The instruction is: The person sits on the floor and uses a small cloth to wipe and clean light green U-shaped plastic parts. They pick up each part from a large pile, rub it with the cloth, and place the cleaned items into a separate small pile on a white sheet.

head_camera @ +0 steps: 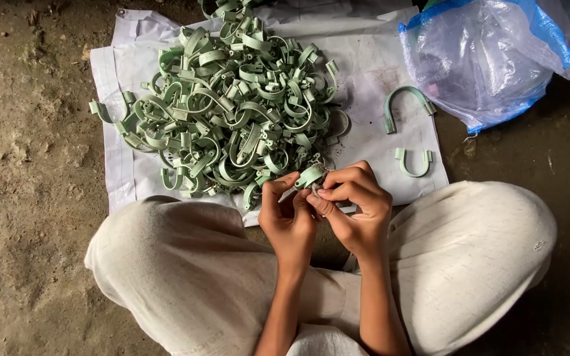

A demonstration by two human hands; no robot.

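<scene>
We've got one green clip (310,175) pinched between our left hand (288,217) and right hand (357,207) at the white sheet's (371,66) near edge, and a fingertip slip could probably flick it into the pile (232,105).

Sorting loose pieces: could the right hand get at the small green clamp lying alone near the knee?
Probably yes: the small clamp lies uncovered on the white sheet, but the right hand holds another clamp piece.
</scene>
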